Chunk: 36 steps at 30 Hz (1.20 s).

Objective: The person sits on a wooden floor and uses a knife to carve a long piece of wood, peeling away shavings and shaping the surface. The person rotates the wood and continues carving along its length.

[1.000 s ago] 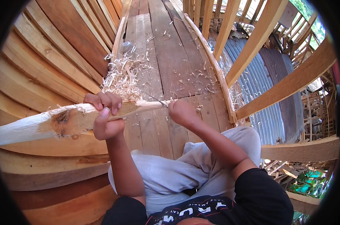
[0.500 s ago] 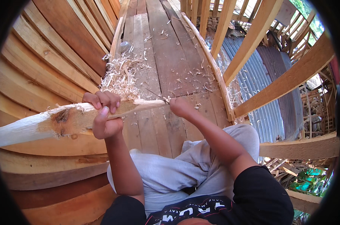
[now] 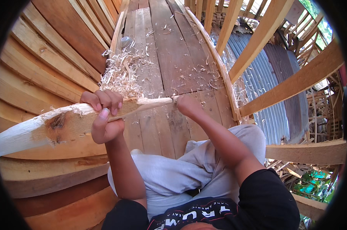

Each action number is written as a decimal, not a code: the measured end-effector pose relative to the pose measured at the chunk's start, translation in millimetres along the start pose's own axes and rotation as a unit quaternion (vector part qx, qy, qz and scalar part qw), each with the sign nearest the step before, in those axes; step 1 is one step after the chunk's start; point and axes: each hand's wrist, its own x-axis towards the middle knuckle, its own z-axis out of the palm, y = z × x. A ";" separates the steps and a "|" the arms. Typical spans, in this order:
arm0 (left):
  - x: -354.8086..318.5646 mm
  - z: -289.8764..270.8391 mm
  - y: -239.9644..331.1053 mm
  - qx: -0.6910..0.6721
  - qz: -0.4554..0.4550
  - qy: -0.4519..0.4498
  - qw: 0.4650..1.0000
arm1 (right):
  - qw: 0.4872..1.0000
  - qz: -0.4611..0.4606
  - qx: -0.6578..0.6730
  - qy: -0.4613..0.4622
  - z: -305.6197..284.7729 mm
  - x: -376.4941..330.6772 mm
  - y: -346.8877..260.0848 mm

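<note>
A long piece of pale wood (image 3: 75,119) slants across in front of me, broad and whitish at the left and narrowing to a thin tip at the right. It has a dark knot and rough, splintered edges. My left hand (image 3: 105,113) wraps around its middle, thumb on the near side and fingers over the top. At the thin tip, my right hand (image 3: 188,106) is closed in a fist. It grips a knife, whose blade shows clearly only in the earlier picture; now the blade is barely visible and the handle is hidden by the fingers.
Curled wood shavings (image 3: 121,76) heap beyond the wood on the plank floor (image 3: 173,57). A small clear cup (image 3: 126,41) stands near them. Stacked boards (image 3: 43,80) line the left. Wooden railing posts (image 3: 257,42) rise at the right, with corrugated metal roofing (image 3: 263,80) below.
My right hand has moved slightly right and away from me at the tip, and the knife blade has turned nearly out of sight. The left hand keeps its hold, shifting slightly left with the wood.
</note>
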 end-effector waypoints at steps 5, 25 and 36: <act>-0.5 -17.6 4.3 0.003 -0.011 -0.027 1.000 | 0.993 0.066 0.100 -0.014 -33.0 -26.1 -64.2; 3.1 -23.3 2.6 -0.002 0.006 0.039 0.999 | 0.990 0.080 0.114 0.011 -14.7 -24.4 -46.5; 1.8 -15.4 0.0 -0.011 0.005 0.017 1.000 | 0.994 0.058 0.096 0.001 -12.6 -11.5 -25.4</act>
